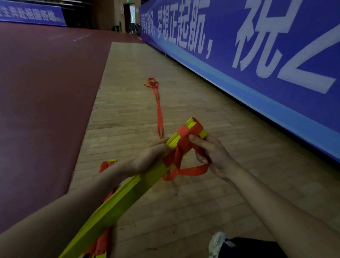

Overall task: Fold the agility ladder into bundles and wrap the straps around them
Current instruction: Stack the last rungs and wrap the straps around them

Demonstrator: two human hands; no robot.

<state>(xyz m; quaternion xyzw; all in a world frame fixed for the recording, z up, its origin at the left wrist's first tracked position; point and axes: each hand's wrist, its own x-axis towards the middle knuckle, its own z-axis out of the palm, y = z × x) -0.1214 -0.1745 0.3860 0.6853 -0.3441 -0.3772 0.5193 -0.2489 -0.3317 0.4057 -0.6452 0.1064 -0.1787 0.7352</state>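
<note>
White Chinese lettering on two blue banners.
The long blue fabric banner point(230, 77) along the right side reads "梦想正起航," followed by a large "祝"; its far characters look like "青春不散场" but are blurred. The far-left blue banner point(31, 15) shows "主奔赴祖国各地". The small green sign point(127, 1) above the far doorway is unreadable.

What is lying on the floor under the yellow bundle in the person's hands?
Another folded ladder bundle, orange and yellow, peeks out on the wooden floor. The held yellow bundle and the left forearm cover its middle, so its full shape is hidden.
</note>
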